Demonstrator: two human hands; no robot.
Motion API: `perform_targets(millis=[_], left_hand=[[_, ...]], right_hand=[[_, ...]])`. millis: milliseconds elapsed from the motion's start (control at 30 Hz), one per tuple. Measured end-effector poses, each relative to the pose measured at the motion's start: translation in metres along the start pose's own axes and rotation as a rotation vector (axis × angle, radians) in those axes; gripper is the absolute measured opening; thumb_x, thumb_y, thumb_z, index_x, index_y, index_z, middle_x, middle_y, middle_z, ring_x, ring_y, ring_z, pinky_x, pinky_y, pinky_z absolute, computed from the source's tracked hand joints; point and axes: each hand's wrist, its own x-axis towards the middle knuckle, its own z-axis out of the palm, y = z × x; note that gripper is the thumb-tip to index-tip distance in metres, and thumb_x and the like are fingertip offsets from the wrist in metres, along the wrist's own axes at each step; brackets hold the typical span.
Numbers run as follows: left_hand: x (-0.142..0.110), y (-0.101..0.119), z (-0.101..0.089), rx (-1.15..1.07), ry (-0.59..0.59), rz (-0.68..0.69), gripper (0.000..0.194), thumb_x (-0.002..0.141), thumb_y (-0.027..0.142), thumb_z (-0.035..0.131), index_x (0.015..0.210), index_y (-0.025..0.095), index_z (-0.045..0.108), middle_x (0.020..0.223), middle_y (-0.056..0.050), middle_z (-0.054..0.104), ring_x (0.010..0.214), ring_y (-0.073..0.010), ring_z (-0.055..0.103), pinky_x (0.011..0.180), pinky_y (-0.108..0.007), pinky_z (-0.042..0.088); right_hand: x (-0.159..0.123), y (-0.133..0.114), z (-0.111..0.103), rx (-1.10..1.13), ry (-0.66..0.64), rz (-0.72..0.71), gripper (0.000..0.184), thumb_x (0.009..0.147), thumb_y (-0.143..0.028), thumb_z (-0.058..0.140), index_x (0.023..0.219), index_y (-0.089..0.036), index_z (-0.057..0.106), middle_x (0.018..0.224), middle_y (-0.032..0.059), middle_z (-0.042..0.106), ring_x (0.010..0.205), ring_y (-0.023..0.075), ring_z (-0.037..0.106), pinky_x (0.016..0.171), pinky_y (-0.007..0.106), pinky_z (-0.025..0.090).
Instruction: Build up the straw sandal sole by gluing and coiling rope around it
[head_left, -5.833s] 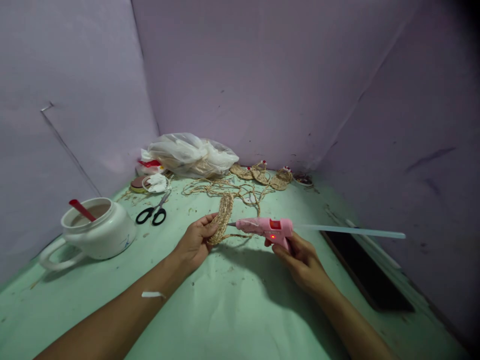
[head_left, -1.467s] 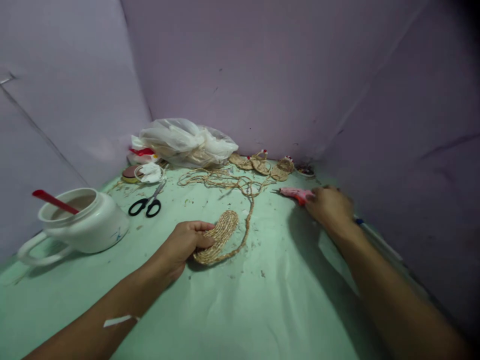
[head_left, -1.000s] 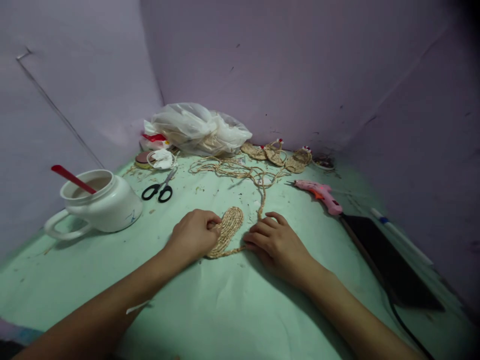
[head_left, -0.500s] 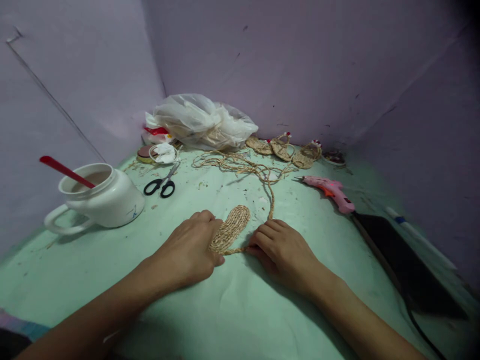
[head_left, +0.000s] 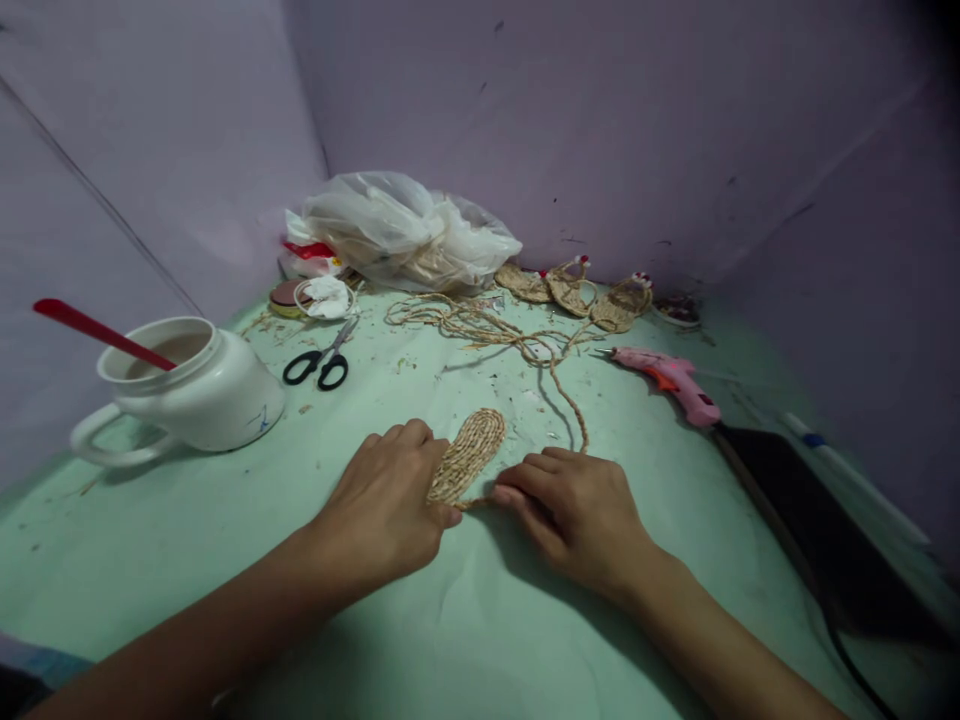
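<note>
My left hand (head_left: pixel 394 495) is closed on the near end of a small oval sole (head_left: pixel 474 450) of coiled, braided straw cord, its thumb by the spot where the cord leaves the coil. From there a short length of braided cord (head_left: pixel 477 503) runs to my right hand (head_left: pixel 574 505), pinched between its thumb and fingers. Behind the right hand the same cord (head_left: pixel 570 395) rises and trails to a loose tangle (head_left: pixel 457 318) farther back. My palms and the near end of the sole are partly hidden.
Scissors (head_left: pixel 322 365) lie left of centre, beside a white mug (head_left: pixel 232 395) with a red stick (head_left: pixel 97 330). A pink glue gun (head_left: pixel 671 380) and a dark flat object (head_left: pixel 810 520) are at right. A plastic bag (head_left: pixel 409 235) and small woven slippers (head_left: pixel 619 308) line the wall.
My right hand has shifted slightly right, and the cord behind it now bows out to the right. The left hand keeps its hold on the sole. The whole view has shifted a little.
</note>
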Motion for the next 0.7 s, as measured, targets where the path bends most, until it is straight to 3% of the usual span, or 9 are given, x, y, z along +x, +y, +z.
perform_targets(millis=[200, 467, 700], left_hand=[[0.001, -0.005, -0.007, 0.003, -0.069, 0.067, 0.028, 0.071, 0.033, 0.062, 0.097, 0.022, 0.061, 0.097, -0.005, 0.056, 0.088, -0.0239, 0.053, 0.074, -0.037, 0.040], [0.000, -0.004, -0.008, 0.013, -0.076, 0.074, 0.024, 0.075, 0.037, 0.059, 0.092, 0.021, 0.062, 0.096, -0.006, 0.057, 0.086, -0.0236, 0.054, 0.074, -0.037, 0.039], [0.002, -0.001, -0.008, 0.025, -0.084, 0.057, 0.022, 0.074, 0.031, 0.060, 0.093, 0.020, 0.061, 0.097, -0.006, 0.056, 0.086, -0.0247, 0.053, 0.076, -0.040, 0.038]], right_hand=[[0.000, 0.002, -0.008, 0.069, -0.110, -0.062, 0.023, 0.089, -0.026, 0.047, 0.087, -0.022, 0.070, 0.072, 0.0012, 0.068, 0.066, 0.0143, 0.057, 0.057, 0.027, 0.032], [0.002, -0.009, -0.005, -0.042, -0.194, -0.036, 0.014, 0.085, -0.021, 0.054, 0.082, -0.022, 0.067, 0.074, 0.0007, 0.067, 0.068, 0.0170, 0.056, 0.058, 0.028, 0.033], [0.001, -0.013, 0.004, -0.168, -0.145, -0.080, 0.009, 0.074, -0.011, 0.055, 0.072, -0.017, 0.061, 0.068, 0.0038, 0.064, 0.062, 0.0179, 0.054, 0.058, 0.030, 0.034]])
